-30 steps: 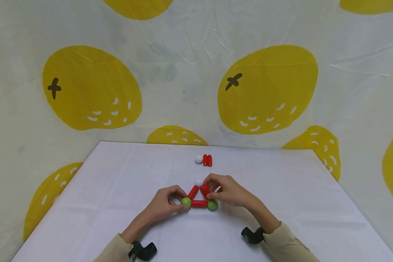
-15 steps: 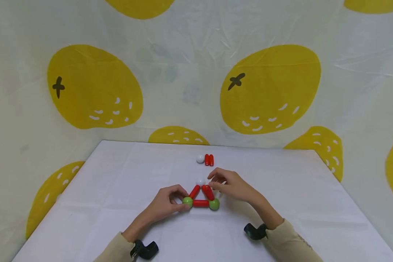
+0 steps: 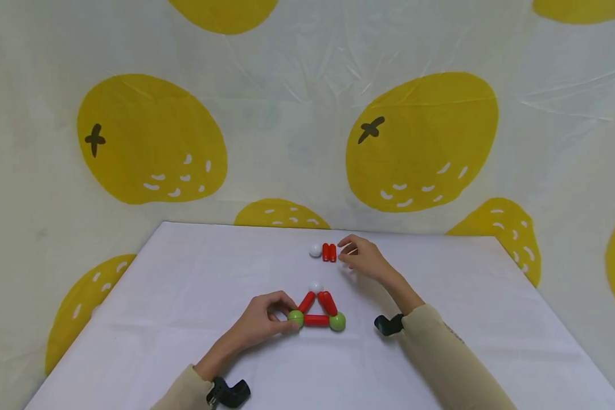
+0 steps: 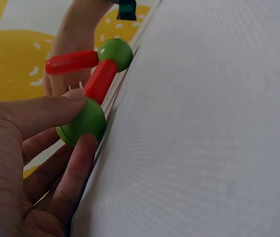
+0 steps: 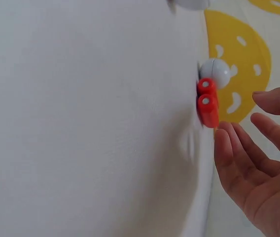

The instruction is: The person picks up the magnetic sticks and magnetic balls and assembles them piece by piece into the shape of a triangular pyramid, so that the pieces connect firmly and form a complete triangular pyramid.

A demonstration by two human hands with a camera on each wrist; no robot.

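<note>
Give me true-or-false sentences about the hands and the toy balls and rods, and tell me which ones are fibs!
1. The left hand pinches a green ball. True.
2. The right hand is squeezing one of the two loose red rods. False: it holds nothing and is just beside them.
3. The triangle has a green far ball. False: its far ball is white.
4. A loose white ball lies beside the two loose red rods. True.
</note>
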